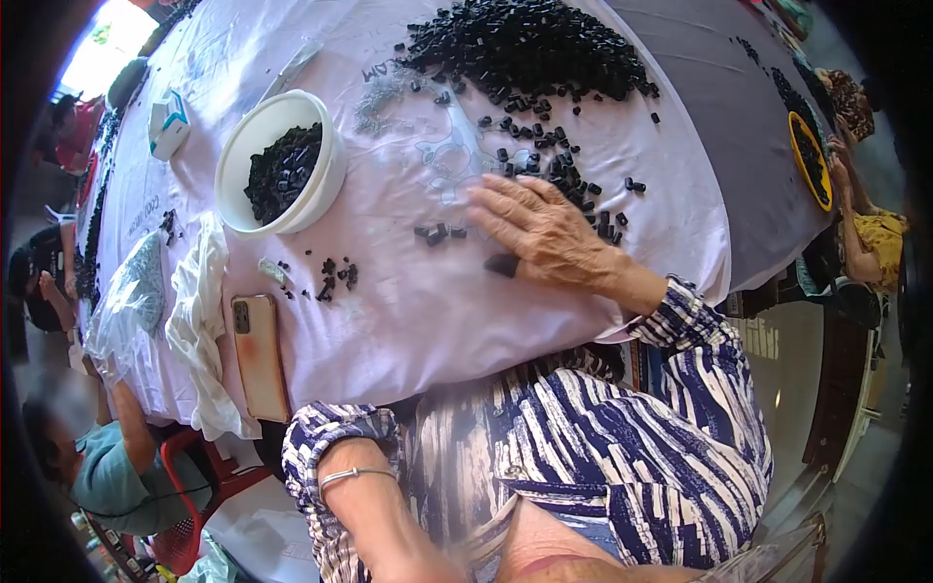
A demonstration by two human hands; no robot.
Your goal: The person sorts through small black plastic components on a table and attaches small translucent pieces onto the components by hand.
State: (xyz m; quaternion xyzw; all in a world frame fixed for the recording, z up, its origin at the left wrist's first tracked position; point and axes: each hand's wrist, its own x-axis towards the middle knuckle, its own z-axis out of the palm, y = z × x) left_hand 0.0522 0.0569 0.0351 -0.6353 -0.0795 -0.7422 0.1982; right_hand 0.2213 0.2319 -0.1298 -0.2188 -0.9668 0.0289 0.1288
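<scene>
My right hand (549,233) lies low over the white cloth, fingers stretched out and slightly blurred. Beside and beyond it are scattered small black pieces (559,170), short and shiny like cut chunks. Something dark (501,264) shows at the thumb; I cannot make out whether it is a piece or a covering on the thumb. A large heap of the same black pieces (535,49) lies farther off. My left hand (423,568) is raised near the bottom edge, mostly cut off, with its fingers hidden.
On the left stand a white tub (328,185) partly filled with black pieces and a small carton (169,126). A phone (258,358), a crumpled white cloth (197,325) and a clear plastic bag (131,301) lie nearer. Other people sit at both sides; a yellow-rimmed tray (824,194) is far right.
</scene>
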